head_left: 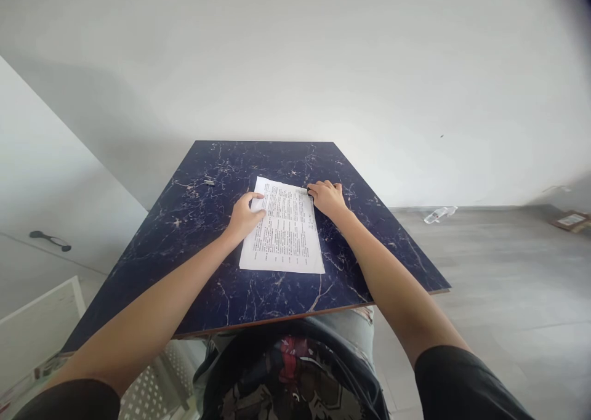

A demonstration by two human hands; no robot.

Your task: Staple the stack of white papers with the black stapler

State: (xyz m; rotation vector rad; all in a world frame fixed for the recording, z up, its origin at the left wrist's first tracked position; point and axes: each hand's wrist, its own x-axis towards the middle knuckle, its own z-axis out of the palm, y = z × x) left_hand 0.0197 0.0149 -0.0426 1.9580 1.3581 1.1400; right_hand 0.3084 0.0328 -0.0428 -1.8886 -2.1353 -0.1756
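A stack of printed paper sheets [281, 229] lies on the dark blue marbled table [272, 297], slightly turned. My left hand [244, 215] is at its left edge, with the thumb and a finger over the top sheet and the other fingers out of sight. At the upper right corner my right hand [327, 196] is closed, palm down, around a small black object [310, 191]. Most of that object is hidden under the fingers, so its kind cannot be made out. Some handwriting shows along the right margin of the top sheet.
A small greyish item [209, 182] lies on the table's left part. Behind the table rises a pale wall [295, 56]. On the floor to the right are a clear plastic bottle [441, 215] and a brown box-like thing [572, 220]. A white door or cabinet with a dark handle [50, 241] stands left.
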